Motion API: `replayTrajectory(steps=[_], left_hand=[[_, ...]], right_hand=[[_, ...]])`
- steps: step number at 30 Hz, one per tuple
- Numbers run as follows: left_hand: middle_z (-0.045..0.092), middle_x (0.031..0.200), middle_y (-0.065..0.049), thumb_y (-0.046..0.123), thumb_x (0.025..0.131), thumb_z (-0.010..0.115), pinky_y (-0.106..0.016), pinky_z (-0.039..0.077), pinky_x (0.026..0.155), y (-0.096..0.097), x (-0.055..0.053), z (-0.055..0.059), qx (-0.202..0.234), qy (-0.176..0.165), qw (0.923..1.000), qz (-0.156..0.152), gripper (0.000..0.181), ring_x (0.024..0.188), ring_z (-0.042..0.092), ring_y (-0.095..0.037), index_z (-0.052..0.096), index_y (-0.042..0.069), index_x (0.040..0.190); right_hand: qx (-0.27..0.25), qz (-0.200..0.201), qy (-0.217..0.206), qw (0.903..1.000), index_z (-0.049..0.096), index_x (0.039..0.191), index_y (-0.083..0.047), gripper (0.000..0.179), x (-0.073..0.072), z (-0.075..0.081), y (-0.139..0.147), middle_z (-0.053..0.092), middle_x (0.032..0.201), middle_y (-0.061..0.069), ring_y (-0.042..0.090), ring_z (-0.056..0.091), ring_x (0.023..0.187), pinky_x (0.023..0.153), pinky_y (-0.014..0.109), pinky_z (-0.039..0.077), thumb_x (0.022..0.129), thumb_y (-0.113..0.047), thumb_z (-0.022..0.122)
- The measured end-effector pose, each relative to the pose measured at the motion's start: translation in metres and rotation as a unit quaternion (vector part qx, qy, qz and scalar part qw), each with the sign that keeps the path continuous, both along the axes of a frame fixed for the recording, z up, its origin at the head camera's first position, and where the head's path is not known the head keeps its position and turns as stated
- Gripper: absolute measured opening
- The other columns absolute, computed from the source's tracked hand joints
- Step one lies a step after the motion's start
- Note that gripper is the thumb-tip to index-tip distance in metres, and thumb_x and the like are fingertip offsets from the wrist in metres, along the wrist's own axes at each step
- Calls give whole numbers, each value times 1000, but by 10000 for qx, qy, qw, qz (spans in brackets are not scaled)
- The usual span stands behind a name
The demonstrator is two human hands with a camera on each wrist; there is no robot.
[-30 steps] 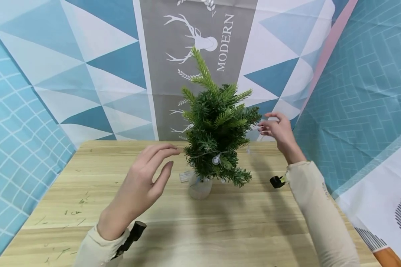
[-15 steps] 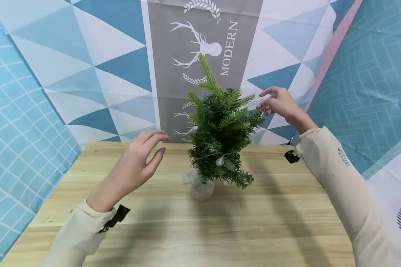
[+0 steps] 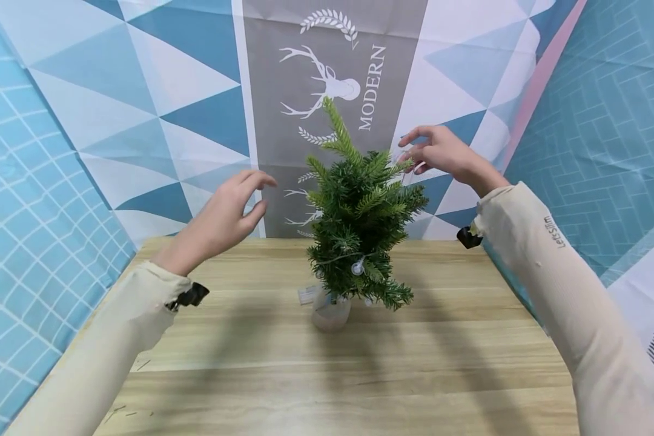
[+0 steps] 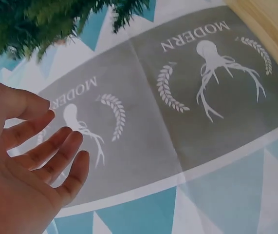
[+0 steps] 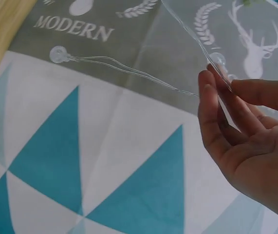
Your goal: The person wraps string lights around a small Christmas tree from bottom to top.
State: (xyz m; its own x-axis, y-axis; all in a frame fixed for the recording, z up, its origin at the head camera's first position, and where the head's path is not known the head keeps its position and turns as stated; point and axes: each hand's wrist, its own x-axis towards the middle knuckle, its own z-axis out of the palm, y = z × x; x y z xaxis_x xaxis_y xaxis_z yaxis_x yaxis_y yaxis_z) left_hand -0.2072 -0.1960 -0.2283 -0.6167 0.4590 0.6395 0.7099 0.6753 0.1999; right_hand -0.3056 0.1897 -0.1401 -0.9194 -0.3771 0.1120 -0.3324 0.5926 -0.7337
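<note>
A small artificial Christmas tree stands upright on a pale base near the middle of the table. Thin clear wire crosses its lower branches, with a clear round bulb hanging in front. My right hand is raised by the tree's upper right side. In the right wrist view, thumb and fingertips pinch the wire of a string of fairy lights, whose bulbs dangle on both sides of the hand. My left hand hovers left of the tree, fingers loosely bent, holding nothing and apart from the branches.
A small clear rectangular piece lies beside the base. The wooden table has a few dark needle scraps at its front left. A patterned cloth hangs behind it, and blue sheets flank both sides.
My right hand has risen from the tree's right side towards its upper right, carrying the light wire. My left hand has moved up and slightly left. The tree stays in place.
</note>
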Motion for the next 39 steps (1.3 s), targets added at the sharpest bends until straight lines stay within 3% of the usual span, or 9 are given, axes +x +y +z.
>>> replayTrajectory(steps=[7, 13, 17, 24, 28, 31, 33, 35, 39], left_hand=[[58, 128, -19, 8, 100, 55, -46, 51, 89, 12, -32, 25, 167, -589, 9981, -73, 31, 112, 58, -32, 54, -4, 129], [57, 134, -14, 18, 103, 52, -43, 47, 102, 34, -55, 50, 819, -1619, 9829, -326, 35, 122, 56, -28, 51, 1, 134], [56, 135, -12, 24, 105, 51, -43, 48, 101, 49, -67, 67, 1408, -2341, 9591, -746, 38, 123, 55, -26, 48, 4, 137], [51, 141, -10, 26, 108, 41, -43, 43, 107, 72, -79, 88, 2483, -3323, 8971, -1518, 37, 131, 48, -24, 48, 5, 137], [47, 149, -4, 31, 108, 35, -50, 28, 116, 87, -84, 92, 2425, -3705, 8790, -1768, 43, 138, 40, -20, 47, 13, 145], [55, 142, -11, 33, 107, 35, -58, 23, 116, 100, -84, 89, 2405, -3910, 8693, -1831, 43, 137, 43, -24, 47, 17, 146], [60, 135, -9, 32, 106, 39, -56, 27, 114, 105, -84, 87, 2484, -3863, 8698, -1804, 40, 132, 47, -24, 53, 15, 140], [64, 125, -9, 26, 104, 46, -48, 35, 110, 107, -85, 85, 2554, -3633, 8797, -1701, 34, 123, 52, -23, 61, 9, 130], [65, 97, -4, 12, 100, 52, -30, 49, 87, 97, -89, 85, 2303, -2739, 9254, -1250, 21, 90, 60, -15, 70, 0, 103]], right_hand=[[-1079, 56, 67, 9941, 53, 126, -4, 26, 6, 23, -11, 74, 100, 10, 22, 70, 86, 72, 28, 58, 101, -9, 56], [-1591, 151, 118, 9871, 53, 128, -6, 30, 11, 32, -23, 73, 103, 14, 23, 69, 88, 75, 30, 57, 99, -2, 57], [-1783, 275, -95, 9836, 51, 134, -5, 36, 15, 37, -32, 69, 107, 17, 23, 65, 85, 76, 29, 55, 99, -4, 56], [-2075, 868, -627, 9724, 45, 148, -11, 52, 19, 46, -44, 61, 121, 21, 21, 61, 87, 85, 30, 53, 98, 4, 53], [-2638, 1265, -845, 9525, 47, 147, -12, 58, 20, 46, -48, 63, 117, 23, 26, 64, 92, 88, 33, 54, 95, 12, 53], [-2818, 1418, -867, 9450, 48, 147, -10, 58, 21, 45, -48, 66, 111, 22, 28, 66, 92, 88, 33, 54, 94, 14, 54], [-2833, 1421, -841, 9447, 49, 146, -9, 57, 21, 43, -48, 68, 108, 21, 28, 66, 91, 85, 32, 56, 94, 14, 54], [-2780, 1397, -799, 9470, 50, 144, -6, 53, 20, 42, -46, 69, 108, 21, 27, 67, 91, 80, 29, 56, 94, 13, 53], [-2463, 1326, -557, 9585, 53, 138, 1, 43, 20, 39, -40, 68, 112, 24, 23, 66, 89, 75, 26, 55, 96, 9, 53]])
